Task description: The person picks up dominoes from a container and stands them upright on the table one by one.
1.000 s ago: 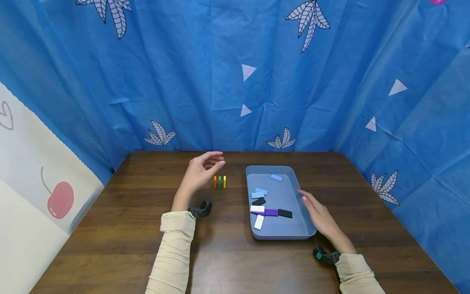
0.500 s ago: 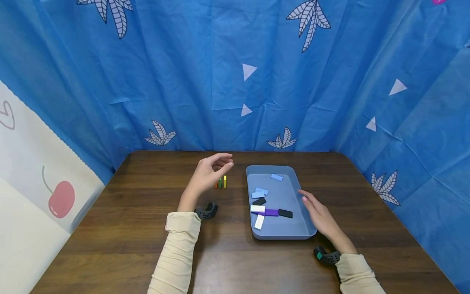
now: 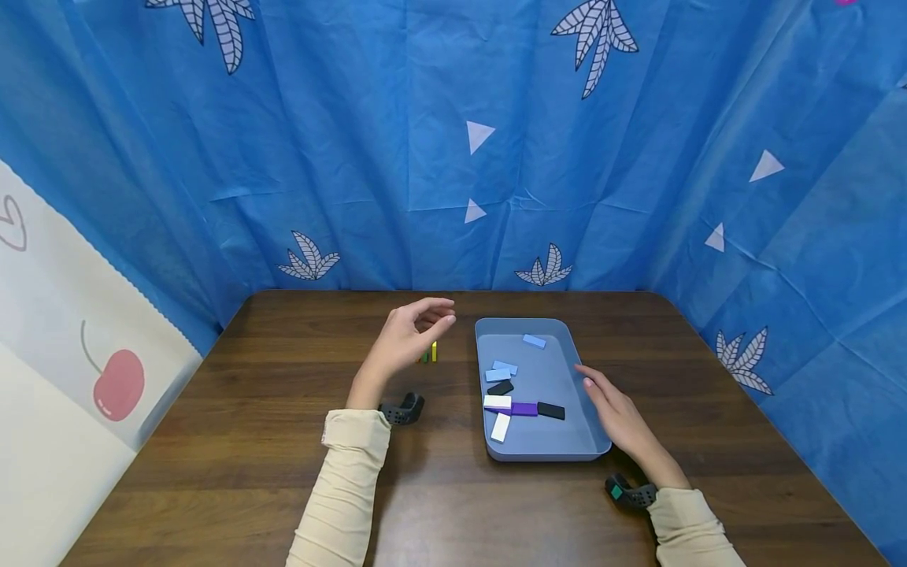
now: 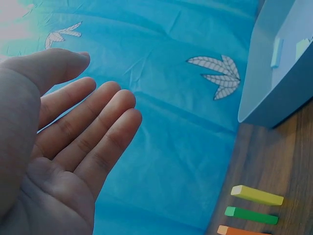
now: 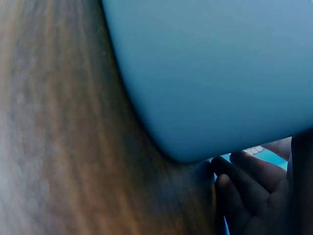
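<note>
My left hand (image 3: 401, 339) hovers over the table, fingers loosely bent and thumb apart, holding nothing. Below it stand a yellow block (image 4: 258, 195), a green block (image 4: 252, 215) and an orange block (image 4: 240, 230), side by side in the left wrist view. In the head view the hand covers the orange one and part of the green. My right hand (image 3: 622, 417) rests along the right wall of a blue-grey tray (image 3: 549, 374), fingers extended. Inside the tray lie a purple block (image 3: 525, 409), white blocks (image 3: 500, 428), black blocks (image 3: 551, 411) and light blue blocks (image 3: 534, 341).
The brown wooden table (image 3: 234, 441) runs back to a blue curtain (image 3: 425, 157) with leaf prints. A pale cloth with a cherry print (image 3: 118, 384) hangs at the left. Each wrist wears a black band.
My left hand has shifted right and slightly nearer, passing over the small standing blocks and covering more of them. My right hand and the tray stay in place.
</note>
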`<state>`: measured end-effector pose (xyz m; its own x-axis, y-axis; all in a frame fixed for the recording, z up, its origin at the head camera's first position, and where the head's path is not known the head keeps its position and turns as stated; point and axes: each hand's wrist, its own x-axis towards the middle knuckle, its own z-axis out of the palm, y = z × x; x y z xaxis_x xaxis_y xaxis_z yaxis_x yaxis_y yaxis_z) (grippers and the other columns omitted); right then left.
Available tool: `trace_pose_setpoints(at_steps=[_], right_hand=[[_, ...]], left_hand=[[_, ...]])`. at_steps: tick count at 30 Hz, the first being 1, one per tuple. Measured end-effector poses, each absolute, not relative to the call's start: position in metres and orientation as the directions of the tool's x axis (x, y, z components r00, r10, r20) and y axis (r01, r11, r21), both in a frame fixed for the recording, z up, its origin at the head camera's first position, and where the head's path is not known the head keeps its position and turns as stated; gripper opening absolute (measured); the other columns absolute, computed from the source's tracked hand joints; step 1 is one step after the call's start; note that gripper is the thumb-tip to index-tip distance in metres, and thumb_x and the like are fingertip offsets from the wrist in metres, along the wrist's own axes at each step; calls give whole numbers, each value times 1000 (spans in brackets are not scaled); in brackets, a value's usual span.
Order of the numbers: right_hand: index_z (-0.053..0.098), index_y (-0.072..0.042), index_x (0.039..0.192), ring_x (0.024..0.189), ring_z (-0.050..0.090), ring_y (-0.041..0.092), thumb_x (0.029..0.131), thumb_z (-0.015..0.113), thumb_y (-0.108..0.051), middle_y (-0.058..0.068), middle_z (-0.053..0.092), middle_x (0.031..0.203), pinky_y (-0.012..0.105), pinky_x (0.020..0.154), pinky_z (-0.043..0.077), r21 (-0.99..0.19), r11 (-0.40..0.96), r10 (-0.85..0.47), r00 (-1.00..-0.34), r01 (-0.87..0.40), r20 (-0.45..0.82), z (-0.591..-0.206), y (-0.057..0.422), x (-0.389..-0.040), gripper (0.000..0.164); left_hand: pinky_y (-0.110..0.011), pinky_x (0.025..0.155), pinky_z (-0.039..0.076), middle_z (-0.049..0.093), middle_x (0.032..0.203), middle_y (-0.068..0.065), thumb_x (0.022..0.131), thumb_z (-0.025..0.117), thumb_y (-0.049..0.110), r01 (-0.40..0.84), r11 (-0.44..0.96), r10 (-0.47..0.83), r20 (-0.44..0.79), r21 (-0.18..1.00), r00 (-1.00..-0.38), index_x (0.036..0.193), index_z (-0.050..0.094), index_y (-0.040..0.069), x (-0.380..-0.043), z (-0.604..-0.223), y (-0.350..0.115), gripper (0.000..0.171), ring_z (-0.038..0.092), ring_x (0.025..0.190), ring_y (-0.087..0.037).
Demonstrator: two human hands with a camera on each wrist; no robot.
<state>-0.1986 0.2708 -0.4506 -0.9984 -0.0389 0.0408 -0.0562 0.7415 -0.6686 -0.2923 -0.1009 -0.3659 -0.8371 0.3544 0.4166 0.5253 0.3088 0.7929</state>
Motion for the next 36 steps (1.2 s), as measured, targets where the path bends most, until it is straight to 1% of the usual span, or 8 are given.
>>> trace_pose_setpoints(at_steps=[7, 11, 17, 19, 23, 30, 34, 36], right_hand=[[35, -11, 159, 148, 34, 50, 114, 29, -40, 24, 33, 163, 70, 115, 28, -668, 743, -34, -999, -49, 36, -451, 270, -198, 54], [35, -10, 159, 147, 34, 50, 114, 29, -39, 25, 34, 163, 70, 115, 29, -669, 742, -35, -998, -54, 42, -452, 270, -199, 54], [35, -10, 159, 147, 35, 50, 114, 29, -39, 25, 34, 163, 70, 115, 29, -666, 744, -37, -998, -55, 41, -452, 270, -200, 54], [35, -10, 159, 147, 34, 50, 114, 29, -40, 25, 34, 163, 70, 115, 29, -667, 744, -35, -999, -50, 36, -452, 271, -200, 54], [35, -11, 159, 148, 34, 50, 113, 28, -42, 25, 33, 163, 70, 115, 29, -667, 744, -29, -999, -43, 32, -453, 271, -200, 55], [35, -11, 159, 148, 33, 49, 113, 28, -43, 24, 34, 163, 69, 116, 28, -667, 744, -30, -999, -43, 32, -452, 272, -201, 56], [35, -11, 159, 148, 33, 49, 114, 28, -42, 24, 34, 163, 69, 116, 28, -668, 743, -31, -999, -45, 33, -453, 272, -201, 56], [34, -11, 159, 148, 33, 49, 113, 28, -42, 24, 34, 163, 69, 116, 28, -669, 743, -27, -999, -41, 31, -453, 272, -201, 56]], left_hand=[[-45, 92, 58, 75, 114, -8, 100, 69, 20, 536, 300, 379, 417, 789, -826, 126, 70, 7, -291, -370, -93, 29, 71, 102, -22], [-42, 90, 59, 76, 112, -6, 100, 69, 20, 546, 303, 395, 418, 781, -818, 126, 70, 8, -291, -371, -90, 29, 71, 100, -19], [-41, 89, 59, 76, 108, -6, 100, 69, 19, 551, 302, 423, 408, 778, -809, 126, 71, 8, -288, -373, -82, 28, 71, 98, -19], [-38, 89, 59, 77, 107, -5, 100, 69, 20, 551, 299, 439, 400, 779, -805, 125, 71, 8, -287, -374, -78, 28, 71, 98, -17], [-33, 87, 59, 76, 105, -3, 101, 68, 21, 565, 300, 477, 392, 769, -787, 125, 71, 9, -285, -374, -68, 27, 71, 97, -15], [-31, 87, 59, 75, 107, -2, 101, 67, 19, 588, 318, 548, 362, 744, -754, 129, 69, 8, -281, -376, -56, 30, 70, 95, -12], [-26, 85, 58, 75, 107, -1, 101, 66, 18, 605, 323, 589, 345, 728, -730, 129, 69, 8, -280, -378, -50, 30, 69, 94, -11], [-25, 85, 57, 75, 107, -1, 102, 66, 18, 610, 324, 609, 334, 723, -719, 129, 68, 7, -278, -380, -46, 30, 68, 95, -11]])
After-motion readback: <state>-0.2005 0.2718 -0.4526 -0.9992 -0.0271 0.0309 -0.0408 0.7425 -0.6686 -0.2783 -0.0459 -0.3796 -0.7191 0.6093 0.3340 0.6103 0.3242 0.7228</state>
